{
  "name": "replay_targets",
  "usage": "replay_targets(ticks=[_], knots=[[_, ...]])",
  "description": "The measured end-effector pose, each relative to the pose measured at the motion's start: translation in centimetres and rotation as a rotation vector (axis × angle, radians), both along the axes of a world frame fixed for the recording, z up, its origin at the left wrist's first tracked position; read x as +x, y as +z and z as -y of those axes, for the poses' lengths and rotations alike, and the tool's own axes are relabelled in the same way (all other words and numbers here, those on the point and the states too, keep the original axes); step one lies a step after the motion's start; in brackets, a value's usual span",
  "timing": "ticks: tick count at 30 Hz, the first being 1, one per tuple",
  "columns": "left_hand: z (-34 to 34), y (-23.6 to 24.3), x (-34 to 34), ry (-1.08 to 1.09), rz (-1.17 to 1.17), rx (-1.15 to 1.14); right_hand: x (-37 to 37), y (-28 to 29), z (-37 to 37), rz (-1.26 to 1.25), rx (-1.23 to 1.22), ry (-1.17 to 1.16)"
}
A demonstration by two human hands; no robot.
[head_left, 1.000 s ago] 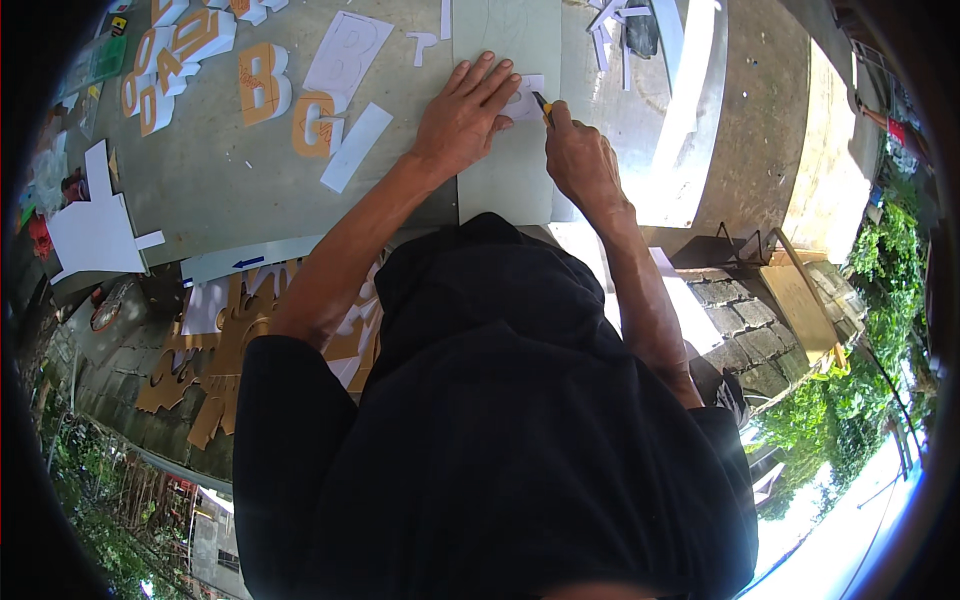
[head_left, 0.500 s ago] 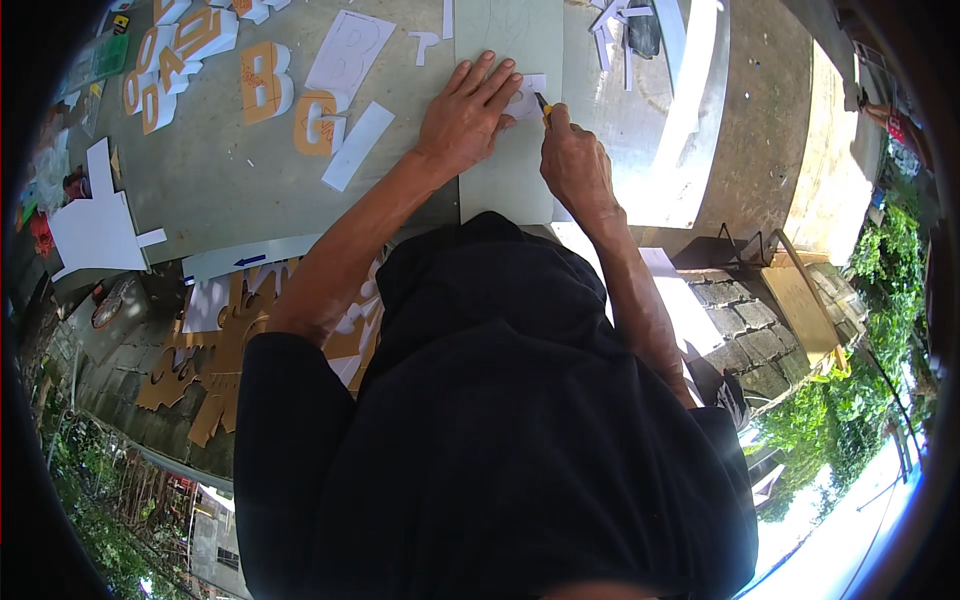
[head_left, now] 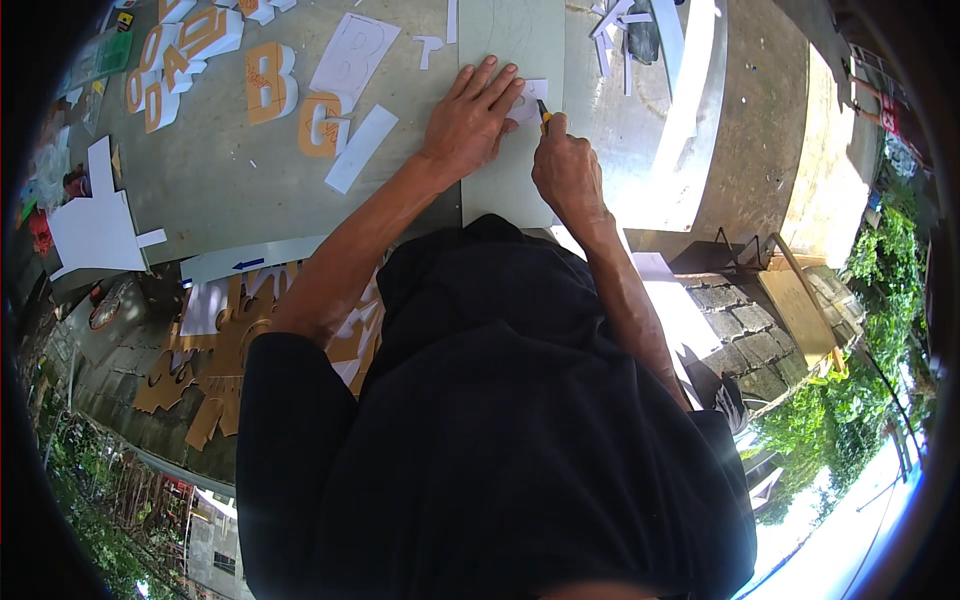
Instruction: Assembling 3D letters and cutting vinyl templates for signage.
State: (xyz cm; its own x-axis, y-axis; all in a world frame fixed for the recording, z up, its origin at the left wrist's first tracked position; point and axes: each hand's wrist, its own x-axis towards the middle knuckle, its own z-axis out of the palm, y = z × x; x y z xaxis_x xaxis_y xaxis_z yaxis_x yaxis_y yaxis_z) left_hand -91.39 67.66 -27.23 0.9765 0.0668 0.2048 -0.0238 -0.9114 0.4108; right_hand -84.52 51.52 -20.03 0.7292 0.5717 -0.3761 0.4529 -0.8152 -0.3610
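My left hand (head_left: 468,122) lies flat with its fingers stretched out, pressing on a small white sheet (head_left: 533,92) that has a drawn outline. The sheet rests on a long grey-green board (head_left: 505,188). My right hand (head_left: 568,172) is closed round a yellow and black utility knife (head_left: 545,122), its tip at the sheet's right part. Part of the sheet is hidden under my left fingers. Just left of my left hand are a white strip (head_left: 362,149) and a thick letter-shaped block (head_left: 322,126) with a brown face and white sides.
More letter-shaped blocks (head_left: 268,84) stand at the far left, beside a white sheet with a pencilled letter (head_left: 352,58). Narrow white offcuts (head_left: 604,42) lie at the far right. Brown cut-out sheets (head_left: 228,350) lie below the table's near edge (head_left: 250,262).
My right hand and the knife have drawn slightly nearer to me. My left hand stays on the sheet; the whole view has shifted a little.
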Motion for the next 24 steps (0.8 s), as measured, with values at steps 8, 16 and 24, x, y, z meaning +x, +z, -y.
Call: replay_targets(ticks=[8,16,24], knots=[[0.1,0.1,-0.1,-0.005,0.0,0.0,-0.5,0.4,-0.4,-0.031,-0.021,-0.056],[0.1,0.0,0.0,0.003,0.015,-0.019,-1.2,0.6,-0.9,-0.063,-0.032,-0.115],[1.1,0.6,0.2,0.06,0.022,-0.033,1.7,1.5,0.3,-0.037,-0.052,0.039]])
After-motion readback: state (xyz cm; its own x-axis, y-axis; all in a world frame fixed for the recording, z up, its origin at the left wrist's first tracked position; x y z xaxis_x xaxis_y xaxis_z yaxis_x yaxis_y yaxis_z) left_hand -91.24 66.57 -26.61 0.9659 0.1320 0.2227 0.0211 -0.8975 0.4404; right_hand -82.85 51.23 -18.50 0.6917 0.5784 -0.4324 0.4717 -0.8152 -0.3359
